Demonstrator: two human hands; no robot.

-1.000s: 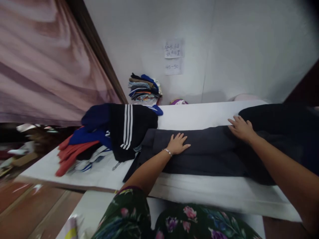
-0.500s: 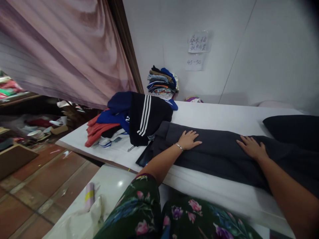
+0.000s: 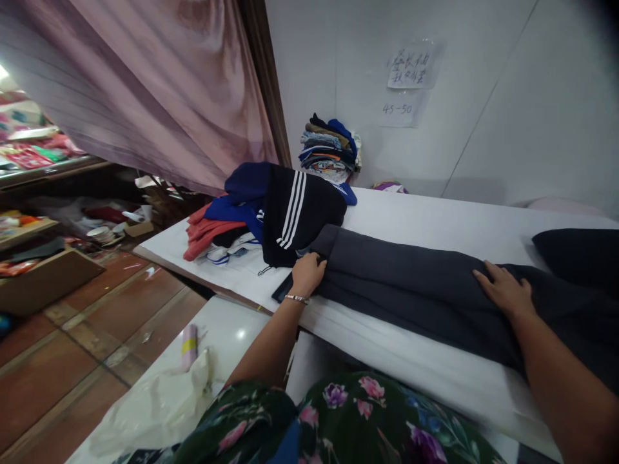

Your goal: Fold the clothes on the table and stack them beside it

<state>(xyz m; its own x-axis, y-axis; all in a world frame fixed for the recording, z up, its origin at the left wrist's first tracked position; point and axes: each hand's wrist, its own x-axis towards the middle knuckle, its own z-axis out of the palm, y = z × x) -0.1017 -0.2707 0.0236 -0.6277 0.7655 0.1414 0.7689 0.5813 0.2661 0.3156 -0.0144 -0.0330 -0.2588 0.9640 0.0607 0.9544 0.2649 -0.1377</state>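
A long dark grey garment (image 3: 411,274) lies stretched across the white table, with a straight hem-like fold at its left end. My left hand (image 3: 308,274), wearing a bracelet, is closed on that left end, its fingers curled over the cloth. Farther right my right hand (image 3: 507,293) rests flat and open on the garment, fingers spread. A dark flat object (image 3: 282,288), perhaps a phone, shows partly beside my left hand. Just behind that hand sits a black garment with white stripes (image 3: 304,212), heaped with blue clothing (image 3: 242,209) and red clothing (image 3: 210,235).
Folded clothes (image 3: 331,151) are stacked against the wall at the back. A black cloth (image 3: 578,254) lies on the table (image 3: 430,219) at right. In front, a lower white surface (image 3: 229,322) holds a pink roll (image 3: 189,347) and a plastic bag (image 3: 159,406). A curtain (image 3: 193,84) hangs left.
My left hand has slid left from lying flat on the garment to its left end, and its fingers have closed there. My right hand stays on the cloth. The view has shifted slightly.
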